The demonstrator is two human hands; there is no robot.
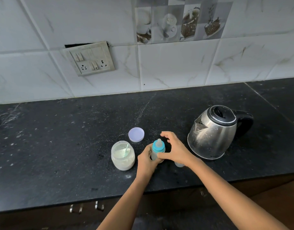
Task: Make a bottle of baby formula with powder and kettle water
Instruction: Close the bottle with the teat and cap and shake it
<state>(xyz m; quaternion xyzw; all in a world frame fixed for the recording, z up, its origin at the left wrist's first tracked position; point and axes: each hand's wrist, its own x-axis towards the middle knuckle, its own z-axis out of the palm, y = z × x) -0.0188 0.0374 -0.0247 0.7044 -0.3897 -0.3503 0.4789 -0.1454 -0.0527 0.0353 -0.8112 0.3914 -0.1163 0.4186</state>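
Note:
A baby bottle with a teal collar and a clear nipple stands upright on the black counter. My left hand grips the bottle's body from the left. My right hand arches over the collar from the right. Its thumb lies against the bottle just under the collar, and its fingers are spread behind the nipple without closing on it. An open jar of white powder with a scoop inside stands just left of the bottle. The steel kettle, lid shut, stands to the right with its spout pointing left.
The jar's pale lid lies flat behind the jar. A small clear cap shows under my right wrist. A switch and socket plate hangs on the tiled wall. The counter's front edge runs just below my forearms, with drawer handles beneath.

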